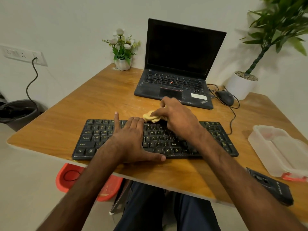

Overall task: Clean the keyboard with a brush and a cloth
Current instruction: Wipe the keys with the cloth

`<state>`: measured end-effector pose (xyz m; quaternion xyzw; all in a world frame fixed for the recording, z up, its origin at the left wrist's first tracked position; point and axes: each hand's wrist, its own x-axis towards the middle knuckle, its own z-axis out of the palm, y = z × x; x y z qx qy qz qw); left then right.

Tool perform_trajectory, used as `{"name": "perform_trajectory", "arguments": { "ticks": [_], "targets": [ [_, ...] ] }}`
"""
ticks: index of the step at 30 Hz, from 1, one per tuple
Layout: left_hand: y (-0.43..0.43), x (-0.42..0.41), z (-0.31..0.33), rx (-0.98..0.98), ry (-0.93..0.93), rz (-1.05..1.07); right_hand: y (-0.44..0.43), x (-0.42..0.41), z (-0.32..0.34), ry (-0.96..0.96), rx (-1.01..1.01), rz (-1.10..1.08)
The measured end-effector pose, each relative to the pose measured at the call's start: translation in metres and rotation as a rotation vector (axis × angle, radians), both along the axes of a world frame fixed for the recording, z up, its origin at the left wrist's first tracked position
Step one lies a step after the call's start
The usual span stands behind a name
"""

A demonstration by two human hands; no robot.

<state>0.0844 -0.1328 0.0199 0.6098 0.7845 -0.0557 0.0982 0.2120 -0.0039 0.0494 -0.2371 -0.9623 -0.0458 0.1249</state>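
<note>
A black keyboard lies across the near part of the wooden bench, its front edge close to the bench's near rim. The left hand lies flat and spread on the middle keys, holding nothing, thumb stretched along the keyboard's front edge. The right hand is closed in a grip on a crumpled yellow cloth, which touches the keyboard's top row and far edge.

Behind the cloth, near it, sits an open black laptop with a dark screen; its dusty palm rest carries the word "ThinkPad" and a white sticker too small to read. A black mouse rests just beside the laptop's right corner, and its cable loops over the bench toward the keyboard's right end. A small white pot of flowers stands at the far edge to the left of the laptop, and a large potted plant stands at the far right corner.

To the right of the keyboard are a translucent plastic container and, nearer the edge, a black device whose lettering is unreadable. Legible key legends include Caps Lock, Shift, Ctrl and Alt.

The bench is bare to the left of the keyboard and between keyboard and flowers. Below it are a red stool, and a dark bin by the wall under a socket panel with a plugged cable.
</note>
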Motion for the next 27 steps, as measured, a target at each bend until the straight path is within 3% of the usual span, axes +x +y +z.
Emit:
{"name": "perform_trajectory", "arguments": {
  "ticks": [6,8,12,15,18,23,27],
  "targets": [
    [0.001,0.0,-0.001,0.033,-0.021,-0.003,-0.002,-0.012,-0.005,-0.118,0.058,0.013],
    [-0.003,-0.001,-0.003,0.057,-0.024,-0.004,0.006,-0.012,-0.004,-0.074,0.004,-0.039],
    [-0.032,-0.012,-0.015,0.377,-0.047,-0.005,0.008,0.001,-0.009,0.144,-0.069,-0.123],
    [-0.063,-0.031,-0.02,0.557,-0.137,0.01,-0.016,0.005,-0.02,0.086,-0.028,-0.018],
    [-0.086,-0.056,-0.026,0.511,-0.201,0.003,-0.021,0.012,-0.031,0.057,0.034,-0.021],
    [-0.102,-0.097,-0.024,0.393,-0.531,0.117,-0.009,0.011,-0.033,0.134,0.004,-0.165],
    [-0.095,-0.1,-0.03,0.431,-0.537,0.076,-0.013,0.007,-0.032,0.135,0.016,-0.166]
  ]
}}
